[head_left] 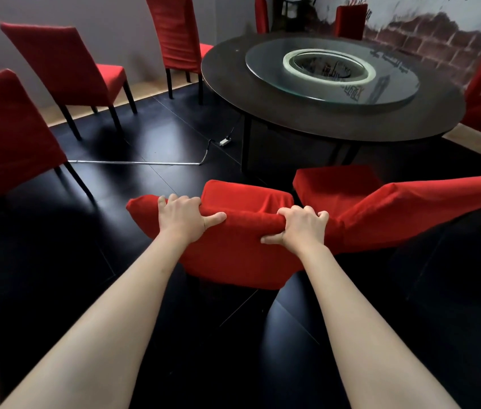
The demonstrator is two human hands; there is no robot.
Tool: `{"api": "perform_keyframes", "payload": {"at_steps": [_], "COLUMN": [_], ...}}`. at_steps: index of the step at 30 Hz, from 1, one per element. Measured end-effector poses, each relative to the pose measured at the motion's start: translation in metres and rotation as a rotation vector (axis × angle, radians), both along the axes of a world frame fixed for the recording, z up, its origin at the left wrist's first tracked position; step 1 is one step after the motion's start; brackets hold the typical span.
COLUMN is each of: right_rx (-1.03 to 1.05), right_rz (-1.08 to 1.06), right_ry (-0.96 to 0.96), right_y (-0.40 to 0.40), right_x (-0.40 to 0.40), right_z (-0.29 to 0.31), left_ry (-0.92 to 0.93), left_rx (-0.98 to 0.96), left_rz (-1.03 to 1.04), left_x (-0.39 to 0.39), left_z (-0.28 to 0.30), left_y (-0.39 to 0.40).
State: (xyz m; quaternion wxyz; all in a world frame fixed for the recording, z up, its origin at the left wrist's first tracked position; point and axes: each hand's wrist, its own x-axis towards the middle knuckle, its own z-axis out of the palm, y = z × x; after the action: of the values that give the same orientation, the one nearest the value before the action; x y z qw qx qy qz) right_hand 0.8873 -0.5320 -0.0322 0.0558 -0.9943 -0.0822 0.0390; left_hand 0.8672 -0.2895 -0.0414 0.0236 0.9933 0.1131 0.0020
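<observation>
The left hand (184, 218) is gripping the top edge of the red chair back (233, 255), its fingers (173, 199) curling tightly over the far side and its thumb pressing the near face. Just to its right, the right hand (301, 227) is clutching the same edge in the same way, and the fabric is bunching between the two hands. The round counter (292, 116) is standing beyond.

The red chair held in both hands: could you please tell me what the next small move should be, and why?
Probably slide the red chair forward toward the round table: the left hand and right hand grip its backrest top, and its seat stands short of it.
</observation>
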Motion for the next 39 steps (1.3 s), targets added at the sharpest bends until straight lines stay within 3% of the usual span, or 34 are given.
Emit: {"api": "perform_keyframes", "payload": {"at_steps": [14,39], "right_rx": [-0.001,-0.013], "right_rz": [-0.011,-0.207], "right_ry": [-0.012,-0.093], "right_y": [0.04,0.117], "right_x": [0.089,0.194], "right_z": [0.005,-0.007], "left_ry": [0.004,-0.002], "left_rx": [-0.037,0.0], "left_rz": [-0.023,-0.269], "left_x": [0.079,0.238], "left_z": [0.001,0.0], "left_y": [0.037,0.123]}}
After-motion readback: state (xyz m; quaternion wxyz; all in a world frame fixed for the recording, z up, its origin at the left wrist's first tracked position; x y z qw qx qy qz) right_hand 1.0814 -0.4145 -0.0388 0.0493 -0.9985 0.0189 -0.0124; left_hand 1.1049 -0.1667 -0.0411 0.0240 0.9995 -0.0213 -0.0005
